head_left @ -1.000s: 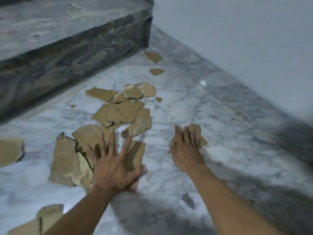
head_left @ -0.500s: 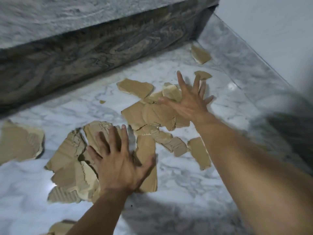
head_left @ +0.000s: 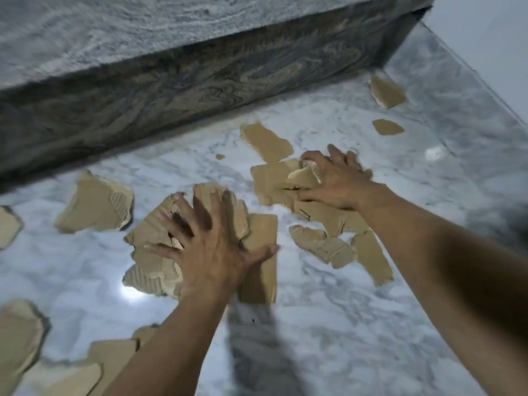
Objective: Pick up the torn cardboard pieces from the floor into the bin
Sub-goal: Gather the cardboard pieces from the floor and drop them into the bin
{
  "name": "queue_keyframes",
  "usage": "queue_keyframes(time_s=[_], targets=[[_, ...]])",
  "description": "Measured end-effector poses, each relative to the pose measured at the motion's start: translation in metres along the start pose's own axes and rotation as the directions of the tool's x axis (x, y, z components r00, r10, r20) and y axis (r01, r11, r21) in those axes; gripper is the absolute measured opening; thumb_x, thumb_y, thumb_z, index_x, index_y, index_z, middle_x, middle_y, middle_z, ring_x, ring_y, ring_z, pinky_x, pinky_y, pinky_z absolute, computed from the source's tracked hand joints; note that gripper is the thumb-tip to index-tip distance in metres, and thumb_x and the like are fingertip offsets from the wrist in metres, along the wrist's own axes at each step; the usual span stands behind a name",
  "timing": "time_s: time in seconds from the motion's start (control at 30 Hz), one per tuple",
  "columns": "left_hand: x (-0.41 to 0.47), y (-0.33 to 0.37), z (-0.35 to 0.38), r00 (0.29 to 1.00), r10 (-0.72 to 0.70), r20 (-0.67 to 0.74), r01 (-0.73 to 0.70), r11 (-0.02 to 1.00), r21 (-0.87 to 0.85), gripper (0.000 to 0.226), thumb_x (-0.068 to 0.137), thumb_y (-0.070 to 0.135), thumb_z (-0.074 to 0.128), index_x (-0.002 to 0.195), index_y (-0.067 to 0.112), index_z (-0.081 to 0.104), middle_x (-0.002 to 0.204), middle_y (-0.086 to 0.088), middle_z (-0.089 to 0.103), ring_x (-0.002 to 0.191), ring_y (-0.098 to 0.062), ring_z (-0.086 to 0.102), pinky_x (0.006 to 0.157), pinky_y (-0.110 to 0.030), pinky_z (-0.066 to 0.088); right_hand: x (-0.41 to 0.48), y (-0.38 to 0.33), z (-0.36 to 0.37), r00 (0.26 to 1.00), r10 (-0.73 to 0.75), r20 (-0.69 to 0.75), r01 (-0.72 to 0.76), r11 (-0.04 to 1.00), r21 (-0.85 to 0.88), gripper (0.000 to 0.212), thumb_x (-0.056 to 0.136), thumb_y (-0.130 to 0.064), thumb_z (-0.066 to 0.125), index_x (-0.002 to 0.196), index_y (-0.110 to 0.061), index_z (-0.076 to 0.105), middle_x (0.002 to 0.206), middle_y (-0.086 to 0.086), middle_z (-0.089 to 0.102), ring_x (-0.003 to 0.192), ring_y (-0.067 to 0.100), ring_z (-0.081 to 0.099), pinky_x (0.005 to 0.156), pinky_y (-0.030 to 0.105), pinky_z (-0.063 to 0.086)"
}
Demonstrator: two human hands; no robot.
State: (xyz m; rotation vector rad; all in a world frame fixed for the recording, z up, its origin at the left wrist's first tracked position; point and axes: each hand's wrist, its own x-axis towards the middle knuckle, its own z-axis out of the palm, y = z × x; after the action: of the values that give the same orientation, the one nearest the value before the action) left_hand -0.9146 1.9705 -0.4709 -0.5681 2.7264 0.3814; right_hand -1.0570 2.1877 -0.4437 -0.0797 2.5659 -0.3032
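Torn cardboard pieces [head_left: 265, 142] scattered on marble floor [head_left: 343, 324] nr dark stone step [head_left: 200, 81]; L hand [head_left: 211, 252] flat on central pile [head_left: 160, 238], fingers splayed; R hand [head_left: 337, 181] on far cluster [head_left: 271, 181], fingers curled round one scrap [head_left: 304, 177]; 2 small bits [head_left: 387, 91] by wall [head_left: 485, 38]; bin out of view

Single head-worn view, angled forward and down, close over the marble floor [head_left: 343, 324].
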Motion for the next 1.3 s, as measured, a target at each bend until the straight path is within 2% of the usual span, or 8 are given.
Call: queue_keyframes(time_s=[0.23,0.4,0.53,0.6,0.8,1.0,1.1,1.3], targets=[[0.002,-0.025,-0.015,0.998,-0.056,0.016,0.055,0.997,0.061,0.13,0.048,0.106,0.043,0.154,0.041,0.003,0.163,-0.012,0.011,0.144,-0.052,0.014,0.103,-0.075,0.027,-0.02,-0.013,0.033,0.997,0.015,0.081,-0.003,0.99,-0.144,0.126,0.054,-0.096,0.059,0.151,-0.054,-0.01,0.165,0.0,-0.023,0.15,0.042,-0.016,0.109,0.077,0.009],[-0.006,-0.034,-0.02,0.98,-0.115,0.159,0.12,0.992,-0.022,0.124,0.043,0.103,0.055,0.143,0.053,0.0,0.164,-0.015,-0.007,0.146,-0.06,-0.009,0.103,-0.087,0.012,-0.055,-0.011,0.076,0.95,-0.16,-0.268,0.099,0.969,-0.227,0.083,0.075,-0.084,0.049,0.139,-0.032,0.036,0.135,0.009,0.035,0.122,0.037,0.033,0.098,0.055,0.035],[-0.004,-0.03,-0.025,0.989,-0.117,0.091,0.119,0.993,-0.012,0.116,0.049,0.089,0.072,0.14,0.046,0.015,0.148,-0.014,0.02,0.135,-0.053,0.024,0.097,-0.068,0.038,-0.075,-0.016,0.109,0.881,-0.074,-0.466,0.021,0.993,-0.119,0.086,0.066,-0.08,0.057,0.125,-0.017,0.051,0.118,0.013,0.051,0.106,0.037,0.047,0.085,0.048,0.041],[-0.006,-0.03,-0.026,0.992,-0.108,0.067,0.11,0.994,-0.018,0.112,0.053,0.087,0.072,0.143,0.047,0.018,0.137,-0.013,0.025,0.126,-0.046,0.032,0.094,-0.06,0.041,-0.078,-0.021,0.108,0.882,-0.035,-0.47,-0.002,0.997,-0.077,0.091,0.064,-0.08,0.061,0.124,-0.012,0.05,0.117,0.015,0.053,0.106,0.037,0.05,0.083,0.047,0.044],[-0.008,-0.042,-0.022,0.995,-0.063,0.073,0.066,0.997,-0.038,0.137,0.031,0.111,0.035,0.149,0.042,0.022,0.16,-0.012,0.007,0.148,-0.05,0.006,0.107,-0.08,0.021,-0.094,-0.024,0.111,0.89,-0.004,-0.456,0.007,1.0,0.004,0.09,0.069,-0.076,0.066,0.13,-0.015,0.042,0.122,0.012,0.055,0.113,0.035,0.052,0.083,0.044,0.046],[-0.023,-0.033,-0.025,0.977,-0.209,0.032,0.212,0.962,-0.171,0.119,0.056,0.067,0.089,0.146,0.023,0.024,0.143,-0.017,0.029,0.129,-0.044,0.039,0.095,-0.055,0.043,-0.103,-0.028,0.119,0.908,0.029,-0.419,-0.051,0.998,-0.04,0.095,0.075,-0.083,0.052,0.143,-0.019,0.035,0.132,0.014,0.049,0.119,0.035,0.048,0.09,0.046,0.045],[-0.023,-0.033,-0.024,0.969,-0.225,0.102,0.246,0.917,-0.314,0.108,0.061,0.056,0.092,0.141,0.014,0.033,0.143,-0.017,0.037,0.121,-0.043,0.052,0.087,-0.043,0.046,-0.105,-0.032,0.119,0.92,0.046,-0.39,-0.062,0.998,-0.028,0.092,0.078,-0.082,0.051,0.142,-0.018,0.035,0.131,0.015,0.048,0.116,0.037,0.05,0.087,0.045,0.046],[-0.04,-0.044,-0.011,0.998,0.007,-0.059,-0.014,0.993,-0.119,0.084,0.072,0.062,0.082,0.122,0.009,0.039,0.116,-0.013,0.062,0.116,-0.039,0.051,0.082,-0.045,0.04,-0.118,-0.031,0.122,0.929,0.058,-0.366,-0.07,0.997,-0.022,0.087,0.079,-0.081,0.051,0.134,-0.015,0.039,0.126,0.012,0.051,0.108,0.035,0.058,0.078,0.042,0.045]])
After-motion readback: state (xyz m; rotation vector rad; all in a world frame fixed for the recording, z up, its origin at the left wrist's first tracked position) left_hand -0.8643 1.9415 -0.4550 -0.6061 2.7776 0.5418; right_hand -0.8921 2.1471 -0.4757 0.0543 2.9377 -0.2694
